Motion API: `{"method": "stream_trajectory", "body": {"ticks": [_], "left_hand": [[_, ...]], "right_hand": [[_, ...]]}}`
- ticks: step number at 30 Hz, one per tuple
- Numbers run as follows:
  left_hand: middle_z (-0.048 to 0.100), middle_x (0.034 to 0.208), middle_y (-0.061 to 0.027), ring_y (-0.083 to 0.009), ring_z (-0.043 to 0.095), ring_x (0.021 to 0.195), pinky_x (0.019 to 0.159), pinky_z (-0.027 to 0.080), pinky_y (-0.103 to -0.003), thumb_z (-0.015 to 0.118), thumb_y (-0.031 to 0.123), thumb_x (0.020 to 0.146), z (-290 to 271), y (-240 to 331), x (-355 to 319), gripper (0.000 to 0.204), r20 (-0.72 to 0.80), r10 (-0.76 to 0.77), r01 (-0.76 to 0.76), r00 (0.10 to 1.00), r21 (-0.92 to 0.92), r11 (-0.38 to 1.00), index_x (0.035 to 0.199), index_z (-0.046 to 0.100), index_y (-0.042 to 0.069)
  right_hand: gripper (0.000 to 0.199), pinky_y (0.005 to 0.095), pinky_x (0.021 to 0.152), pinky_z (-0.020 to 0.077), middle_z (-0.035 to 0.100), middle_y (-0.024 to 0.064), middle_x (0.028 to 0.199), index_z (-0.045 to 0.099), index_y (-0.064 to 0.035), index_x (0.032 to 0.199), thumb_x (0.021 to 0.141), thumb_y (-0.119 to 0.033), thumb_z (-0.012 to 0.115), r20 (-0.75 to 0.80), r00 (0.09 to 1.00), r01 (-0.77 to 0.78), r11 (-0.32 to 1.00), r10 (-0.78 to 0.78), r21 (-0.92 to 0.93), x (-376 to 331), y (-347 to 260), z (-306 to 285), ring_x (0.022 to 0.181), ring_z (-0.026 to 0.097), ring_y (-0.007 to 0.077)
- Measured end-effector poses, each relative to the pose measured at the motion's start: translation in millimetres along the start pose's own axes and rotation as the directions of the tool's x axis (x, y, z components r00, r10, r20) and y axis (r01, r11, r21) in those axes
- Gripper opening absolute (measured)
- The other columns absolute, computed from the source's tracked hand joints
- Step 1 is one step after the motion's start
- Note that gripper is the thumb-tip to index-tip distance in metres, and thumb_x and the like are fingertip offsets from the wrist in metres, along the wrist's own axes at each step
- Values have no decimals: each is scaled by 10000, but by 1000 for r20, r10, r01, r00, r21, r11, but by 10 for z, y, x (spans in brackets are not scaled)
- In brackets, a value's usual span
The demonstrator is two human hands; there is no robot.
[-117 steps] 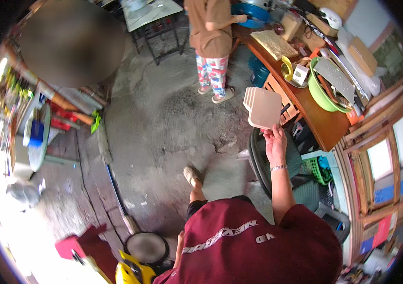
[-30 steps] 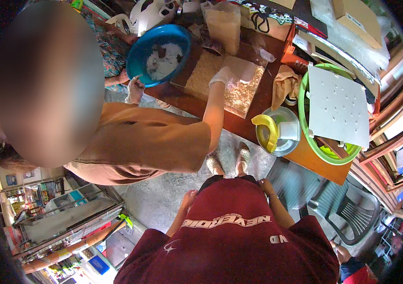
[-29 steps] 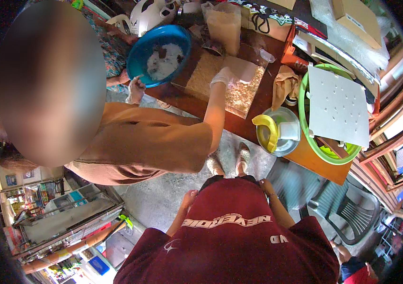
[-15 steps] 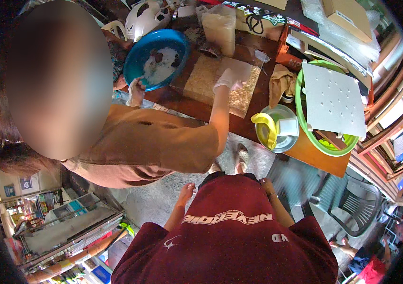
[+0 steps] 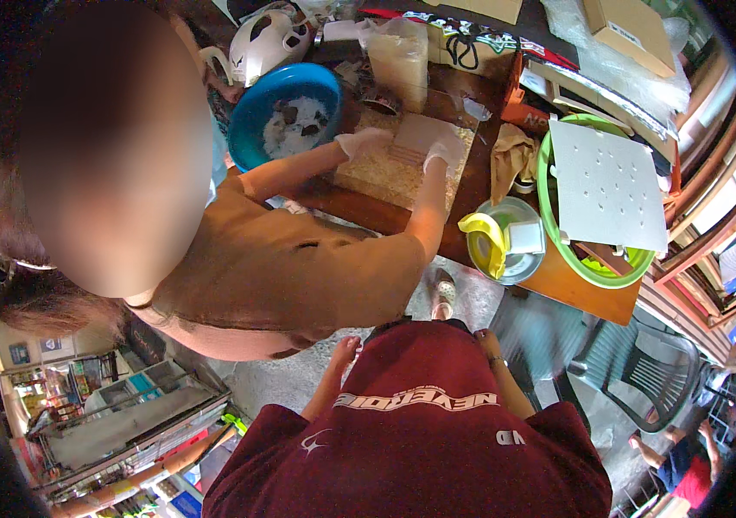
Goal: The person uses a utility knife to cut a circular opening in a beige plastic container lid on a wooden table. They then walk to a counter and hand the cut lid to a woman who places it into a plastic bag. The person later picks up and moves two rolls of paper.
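Observation:
My left hand [image 5: 346, 350] hangs by my left side, beside the hem of my dark red shirt, its fingers too small and blurred to make out. On the other side, my right hand [image 5: 487, 342] hangs at my right hip, partly hidden by the shirt. No object shows in either. In front of me a co-worker in a brown shirt leans over the table. Their two gloved hands [image 5: 444, 154] hold a pale flat slab [image 5: 424, 134] on a board strewn with light tan flakes [image 5: 385, 179].
The wooden table [image 5: 588, 293] bears a blue basin [image 5: 251, 108] with white stuff, a tall tub [image 5: 398, 60], a clear bowl [image 5: 517, 272] with a yellow piece, and a green basin [image 5: 545, 173] under a white perforated sheet [image 5: 605, 181]. A dark plastic chair [image 5: 662, 371] stands right.
The co-worker's left hand has left the blue basin and come to the board beside the right one. The slab now shows between both gloved hands. My hands stay low at my sides.

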State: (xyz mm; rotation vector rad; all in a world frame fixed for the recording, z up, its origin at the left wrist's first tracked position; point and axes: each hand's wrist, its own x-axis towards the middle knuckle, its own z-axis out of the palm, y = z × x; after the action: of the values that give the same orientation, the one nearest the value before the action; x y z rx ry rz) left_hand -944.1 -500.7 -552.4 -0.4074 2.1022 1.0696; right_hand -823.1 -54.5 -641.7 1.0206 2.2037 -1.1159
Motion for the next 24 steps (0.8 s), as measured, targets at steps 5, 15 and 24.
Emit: {"method": "stream_trajectory", "body": {"ticks": [5, 15, 24], "left_hand": [[756, 982, -141, -224, 708, 882, 795, 566, -400, 581, 478, 1042, 41, 141, 43, 507, -9, 58, -59, 998, -100, 993, 1222, 650, 9], [750, 937, -125, -225, 688, 826, 718, 519, -381, 612, 463, 1005, 13, 0, -60, 448, -49, 25, -17, 998, 157, 987, 1074, 684, 26], [737, 913, -121, -208, 654, 760, 696, 511, -381, 609, 460, 1007, 97, -98, 1, 448, -46, 142, -137, 989, 109, 985, 1058, 694, 23]], "right_hand": [[314, 476, 927, 550, 713, 231, 1176, 755, -105, 1090, 951, -363, 643, 79, 986, 153, 982, -144, -113, 223, 262, 108, 1088, 676, 433], [364, 510, 893, 543, 727, 281, 1086, 745, -20, 1061, 965, -350, 624, -21, 992, 120, 991, -121, -60, 161, 89, 108, 1035, 688, 469], [417, 497, 883, 545, 750, 262, 1033, 748, 10, 1069, 955, -369, 617, 40, 996, 79, 997, -79, 6, 103, 30, -62, 1003, 715, 435]]}}
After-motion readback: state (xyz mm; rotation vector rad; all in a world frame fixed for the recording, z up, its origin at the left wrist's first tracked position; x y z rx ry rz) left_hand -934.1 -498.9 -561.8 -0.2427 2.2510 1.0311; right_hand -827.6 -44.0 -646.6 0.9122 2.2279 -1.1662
